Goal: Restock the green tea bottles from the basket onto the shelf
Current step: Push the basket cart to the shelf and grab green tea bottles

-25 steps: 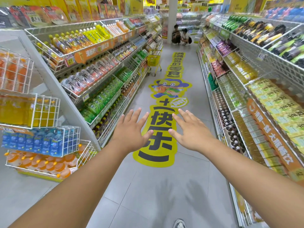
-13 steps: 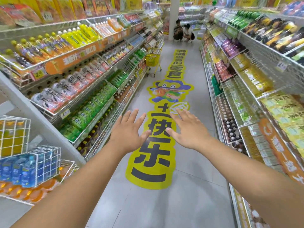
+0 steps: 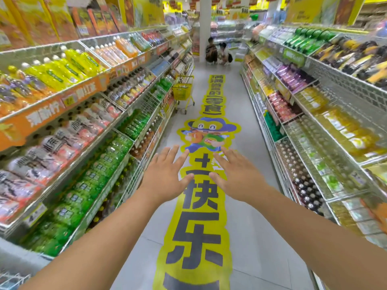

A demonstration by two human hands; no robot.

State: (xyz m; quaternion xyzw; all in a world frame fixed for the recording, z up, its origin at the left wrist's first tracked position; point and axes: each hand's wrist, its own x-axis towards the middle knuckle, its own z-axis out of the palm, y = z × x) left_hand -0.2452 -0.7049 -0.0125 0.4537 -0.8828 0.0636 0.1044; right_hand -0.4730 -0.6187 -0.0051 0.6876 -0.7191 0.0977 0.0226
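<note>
Ahead, both hands, left (image 3: 165, 181) and right (image 3: 240, 176), reach out flat, fingers spread, holding nothing. Green bottles (image 3: 94, 181), probably the tea, fill the lower-left shelf (image 3: 100, 204); a yellow basket (image 3: 182, 92) stands mid-aisle.

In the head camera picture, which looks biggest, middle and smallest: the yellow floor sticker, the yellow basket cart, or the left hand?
1. Floor sticker, by far the biggest.
2. Left hand.
3. Basket cart.

The hand only looks bigger than the cart because it is near the camera; the cart stands far down the aisle.
</note>
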